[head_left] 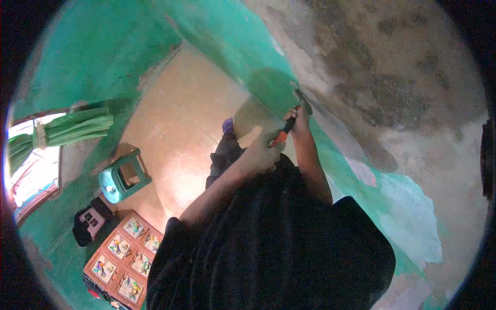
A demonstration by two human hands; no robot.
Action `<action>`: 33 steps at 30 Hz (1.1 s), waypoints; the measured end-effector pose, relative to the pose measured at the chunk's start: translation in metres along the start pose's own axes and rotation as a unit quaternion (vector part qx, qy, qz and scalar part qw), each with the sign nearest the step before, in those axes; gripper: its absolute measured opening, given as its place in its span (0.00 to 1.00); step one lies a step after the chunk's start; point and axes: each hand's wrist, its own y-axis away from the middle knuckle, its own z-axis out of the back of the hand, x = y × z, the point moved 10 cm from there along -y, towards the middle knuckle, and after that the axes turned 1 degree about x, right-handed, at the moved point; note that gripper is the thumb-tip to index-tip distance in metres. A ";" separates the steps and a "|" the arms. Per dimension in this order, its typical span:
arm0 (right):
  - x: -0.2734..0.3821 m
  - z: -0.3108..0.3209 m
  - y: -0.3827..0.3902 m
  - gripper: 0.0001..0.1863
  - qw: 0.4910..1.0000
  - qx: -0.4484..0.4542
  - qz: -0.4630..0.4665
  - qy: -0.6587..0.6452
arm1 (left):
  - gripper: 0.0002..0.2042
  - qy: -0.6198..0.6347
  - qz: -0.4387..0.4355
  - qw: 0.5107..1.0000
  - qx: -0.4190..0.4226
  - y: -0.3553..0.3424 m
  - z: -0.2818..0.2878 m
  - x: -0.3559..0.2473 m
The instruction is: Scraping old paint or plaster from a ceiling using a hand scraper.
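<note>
Two hands at work beside a wall (374, 67). The tool (290, 125), with an orange and black handle and a dark, narrow head, was held aslant above the right edge of the tiled floor (191, 98). The left hand (262, 153) was closed around the orange end of the handle; the right hand (300, 120) was clasped farther forward, near the head. The head pointed toward the wall, close to the ragged border between green paint and bare grey plaster; whether it touched the surface could not be told. A foot in a purple sock (228, 126) stood on the floor, left of the hands. Along the floor's left edge, well apart from the tool, stood a turquoise stool (120, 181); just beside it lay a pink and black case (93, 219). Nearer the wearer was a brown cabinet (114, 264), its square panels decorated with coloured figures. Above the floor's left edge, a tied green curtain (77, 128) hung across a bright window (33, 178).
</note>
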 end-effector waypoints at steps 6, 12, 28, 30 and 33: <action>0.002 -0.006 0.004 0.15 0.998 -0.020 -0.001 0.052 | 0.18 -0.004 0.008 1.000 0.025 -0.004 0.000 0.002; 0.001 -0.008 0.005 0.15 0.997 -0.067 -0.035 0.023 | 0.18 -0.015 0.003 1.000 0.012 0.005 0.003 -0.007; 0.012 -0.012 0.027 0.14 0.997 -0.059 -0.012 0.053 | 0.16 0.019 0.032 0.998 0.050 0.011 -0.002 0.007; 0.009 -0.001 0.018 0.14 0.997 -0.057 -0.016 0.043 | 0.17 -0.014 0.017 0.999 0.043 0.006 -0.003 0.007; 0.010 -0.010 0.006 0.14 0.996 -0.009 0.004 0.084 | 0.17 0.018 0.020 0.999 0.032 -0.004 -0.002 0.008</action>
